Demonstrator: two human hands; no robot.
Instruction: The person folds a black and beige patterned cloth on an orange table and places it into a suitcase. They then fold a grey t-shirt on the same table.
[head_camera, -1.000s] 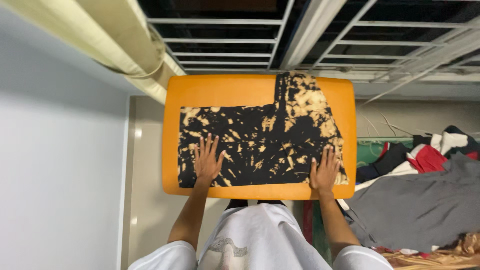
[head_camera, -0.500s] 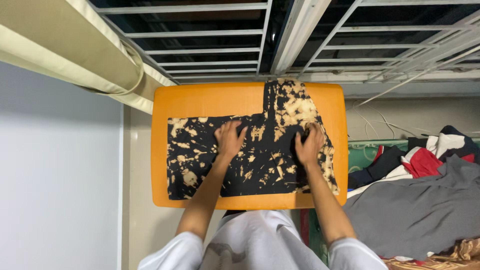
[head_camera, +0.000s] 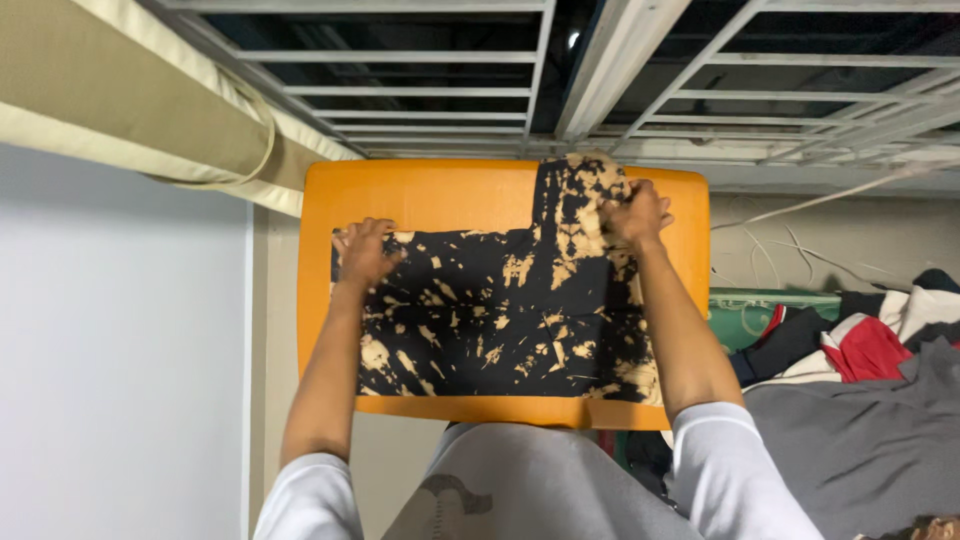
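Black-and-tan bleached garment (head_camera: 490, 310) lies spread flat on the orange bench (head_camera: 440, 195), one narrow part reaching its far edge. Your left hand (head_camera: 362, 252) is curled on the garment's far left corner, fingers bunched on the cloth. Your right hand (head_camera: 632, 215) pinches the cloth at the narrow part's right side. Grey and red clothes (head_camera: 860, 400) are piled well to the right.

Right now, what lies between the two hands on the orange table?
In the head view, only the black-and-tan garment spans between the left hand and right hand.
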